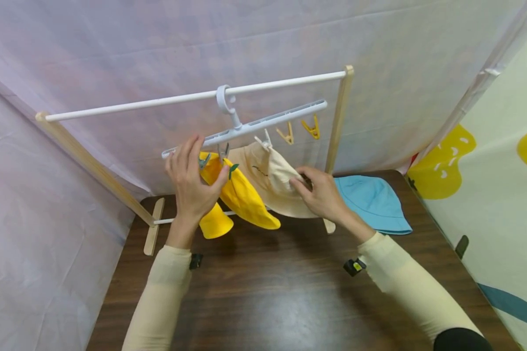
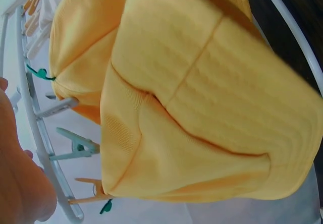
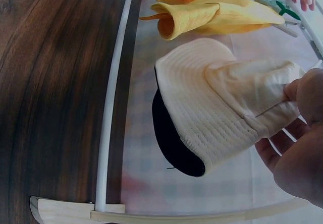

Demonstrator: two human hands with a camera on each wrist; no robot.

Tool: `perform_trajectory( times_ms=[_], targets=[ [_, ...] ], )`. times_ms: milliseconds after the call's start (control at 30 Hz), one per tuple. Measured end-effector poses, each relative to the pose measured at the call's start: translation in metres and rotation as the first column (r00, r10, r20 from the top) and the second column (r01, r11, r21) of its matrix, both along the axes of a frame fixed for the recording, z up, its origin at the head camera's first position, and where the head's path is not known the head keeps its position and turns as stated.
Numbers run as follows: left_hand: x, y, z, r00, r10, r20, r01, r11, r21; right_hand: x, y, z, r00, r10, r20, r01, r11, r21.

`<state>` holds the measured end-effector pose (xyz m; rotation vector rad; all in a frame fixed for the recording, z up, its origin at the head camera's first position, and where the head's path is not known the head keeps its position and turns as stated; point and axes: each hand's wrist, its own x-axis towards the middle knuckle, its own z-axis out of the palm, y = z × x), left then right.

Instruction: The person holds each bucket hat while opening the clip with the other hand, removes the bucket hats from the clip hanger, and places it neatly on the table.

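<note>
Cream hat (image 1: pixel 281 183) under white clip (image 1: pixel 265 141) on hanger (image 1: pixel 268 120), nxt to yellow hat (image 1: pixel 246 195); we've got it pinched in R hand (image 1: pixel 324 195), L hand (image 1: pixel 192 183) loose @ hanger's L end.

There is passing room over the dark wood-grain rectangular tabletop (image 1: pixel 272 282) between the forearms (image 1: pixel 160 292). Below the long white plastic hanger (image 1: pixel 281 117), the yellow fabric hat (image 1: pixel 246 197) and cream fabric bucket hat (image 1: pixel 285 197) block the way; above the right hand (image 1: pixel 325 195), a gap reaches the pale wooden post (image 1: pixel 340 122).
</note>
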<state>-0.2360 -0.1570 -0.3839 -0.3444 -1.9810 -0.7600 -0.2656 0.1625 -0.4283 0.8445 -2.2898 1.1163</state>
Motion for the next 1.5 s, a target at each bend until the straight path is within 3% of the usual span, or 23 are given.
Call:
perform_trajectory(
  times_ms=[167, 633, 900, 1133, 1500],
  targets=[
    [0.005, 0.007, 0.0, 0.998, -0.05, -0.045, 0.05, 0.999, -0.02, 0.002, -0.001, -0.001, 1.0, -0.006, 0.011, 0.006, 1.0, 0.001],
    [0.015, 0.03, -0.001, 0.983, -0.167, -0.074, 0.164, 0.986, -0.037, 0.005, -0.005, -0.003, 1.0, 0.003, -0.016, -0.004, 1.0, -0.016],
    [0.016, 0.043, -0.002, 0.976, -0.218, -0.025, 0.216, 0.974, -0.068, 0.008, -0.007, -0.003, 1.0, 0.008, -0.011, -0.008, 1.0, -0.01],
    [0.015, 0.053, 0.001, 0.971, -0.23, 0.067, 0.237, 0.965, -0.111, 0.012, -0.009, -0.003, 0.999, -0.004, 0.031, 0.004, 1.0, 0.0],
    [0.012, 0.068, 0.003, 0.96, -0.25, 0.123, 0.256, 0.966, -0.029, 0.014, -0.011, -0.007, 1.0, 0.005, 0.009, -0.005, 1.0, -0.005]
  ],
)
